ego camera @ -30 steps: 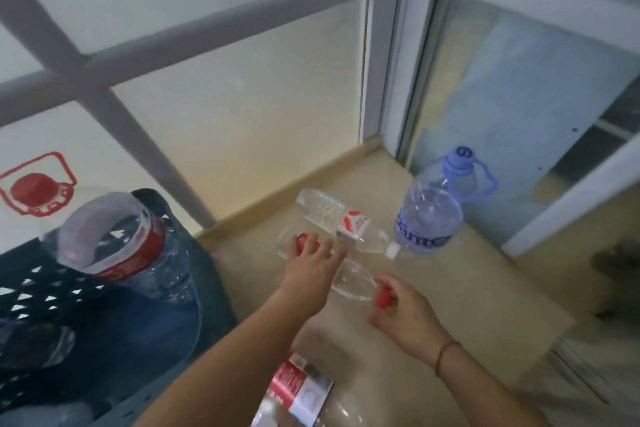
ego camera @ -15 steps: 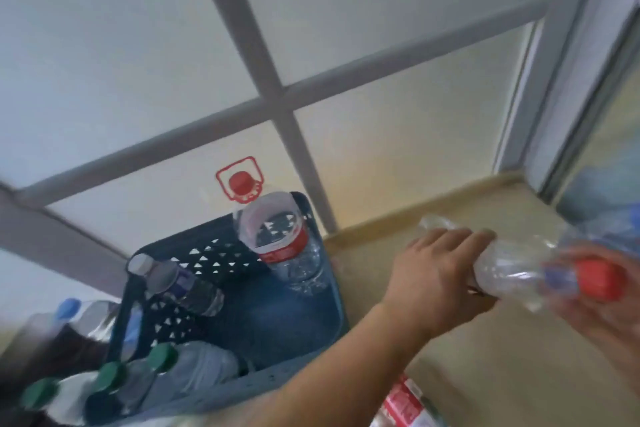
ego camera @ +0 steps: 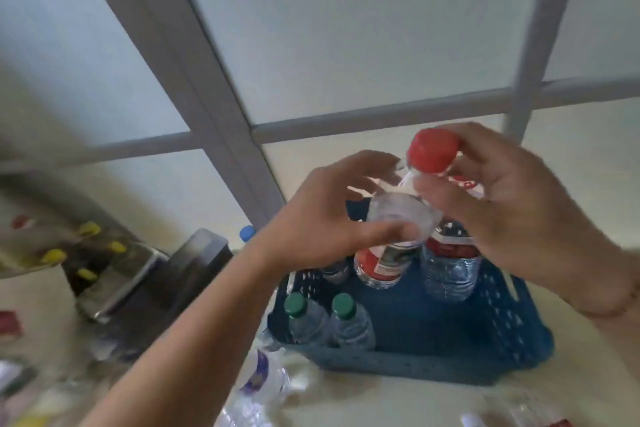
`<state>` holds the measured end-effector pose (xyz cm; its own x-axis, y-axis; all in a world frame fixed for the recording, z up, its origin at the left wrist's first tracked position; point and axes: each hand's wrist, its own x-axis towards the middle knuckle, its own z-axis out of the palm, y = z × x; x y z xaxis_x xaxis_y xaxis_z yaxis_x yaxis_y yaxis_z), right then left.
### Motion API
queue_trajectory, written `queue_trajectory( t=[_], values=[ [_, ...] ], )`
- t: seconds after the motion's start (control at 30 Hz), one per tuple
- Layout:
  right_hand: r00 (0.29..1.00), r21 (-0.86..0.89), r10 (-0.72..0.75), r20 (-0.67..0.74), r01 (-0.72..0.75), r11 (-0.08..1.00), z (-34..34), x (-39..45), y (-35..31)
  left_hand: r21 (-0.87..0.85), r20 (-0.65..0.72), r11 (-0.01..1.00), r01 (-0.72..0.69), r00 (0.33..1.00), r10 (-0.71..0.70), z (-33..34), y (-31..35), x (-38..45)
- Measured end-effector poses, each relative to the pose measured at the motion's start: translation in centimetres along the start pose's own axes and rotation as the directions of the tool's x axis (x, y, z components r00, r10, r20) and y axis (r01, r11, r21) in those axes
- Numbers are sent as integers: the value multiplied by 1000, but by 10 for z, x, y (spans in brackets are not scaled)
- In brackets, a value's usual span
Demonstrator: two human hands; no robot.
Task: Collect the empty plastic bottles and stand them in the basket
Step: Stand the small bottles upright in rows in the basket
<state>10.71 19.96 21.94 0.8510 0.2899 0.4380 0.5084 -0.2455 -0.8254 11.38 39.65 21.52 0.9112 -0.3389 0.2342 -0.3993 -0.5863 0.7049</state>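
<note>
A clear plastic bottle point(ego camera: 398, 215) with a red cap point(ego camera: 433, 151) and a red label hangs upright over the blue perforated basket point(ego camera: 433, 364). My left hand point(ego camera: 325, 218) grips its shoulder, fingers curled round it. My right hand point(ego camera: 512, 215) pinches the neck just under the cap. Inside the basket stand two green-capped bottles point(ego camera: 325, 319) at the front left and a large clear bottle point(ego camera: 450, 270) at the back right; another bottle point(ego camera: 334, 270) peeks out behind my left wrist.
A crumpled clear bottle point(ego camera: 256, 385) lies on the beige floor left of the basket, and more plastic point(ego camera: 512, 418) lies at the bottom right. A dark box point(ego camera: 152, 274) and a blue-capped bottle point(ego camera: 246, 233) sit to the left. A frosted glass partition with grey bars stands behind.
Both hands have carried the red-capped bottle from the floor on the right to above the basket and turned it from lying sideways to cap up. My view has swung left.
</note>
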Motion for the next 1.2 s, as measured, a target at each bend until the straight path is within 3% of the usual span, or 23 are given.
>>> queue_trajectory(
  t=[0.1, 0.23, 0.37, 0.63, 0.8, 0.87, 0.9, 0.97, 1.0, 1.1, 1.2],
  values=[
    [987, -85, 46, 152, -34, 996, 52, 19, 17, 41, 80, 994, 105, 991, -108, -30, -52, -14],
    [944, -192, 125, 305, -68, 979, 112, 37, 54, 279, 140, 947, 157, 969, -202, -39, -108, -28],
    [896, -276, 223, 384, -119, 954, 152, 42, 85, 469, 183, 874, 127, 954, -238, -31, -145, -36],
    [821, -342, 277, 499, -106, 934, 184, 39, 132, 543, 256, 828, 142, 911, -324, -14, -176, -34],
    [788, -308, 315, 529, -168, 936, 181, 39, 133, 528, 242, 825, 204, 894, -376, -29, -153, -34],
    [793, -346, 302, 529, -123, 930, 165, 38, 121, 525, 81, 832, 182, 962, -262, -32, -125, -39],
    [835, -370, 261, 485, -74, 926, 152, 36, 113, 505, -41, 849, 154, 987, -154, -29, -108, -43],
    [941, -352, 155, 300, -42, 935, 110, 21, 95, 421, -241, 907, 3, 965, 109, -12, -64, -53],
    [973, -279, 133, 189, -77, 957, 84, 6, 84, 361, -277, 926, -113, 935, 222, 2, -41, -57],
    [979, -95, 174, -111, -185, 978, -5, -62, 66, 178, -133, 841, -510, 835, 535, 61, 0, -65],
    [865, -90, 374, -336, -424, 901, -74, -145, 77, 70, 119, 714, -697, 716, 688, 138, 13, -60]
  ],
)
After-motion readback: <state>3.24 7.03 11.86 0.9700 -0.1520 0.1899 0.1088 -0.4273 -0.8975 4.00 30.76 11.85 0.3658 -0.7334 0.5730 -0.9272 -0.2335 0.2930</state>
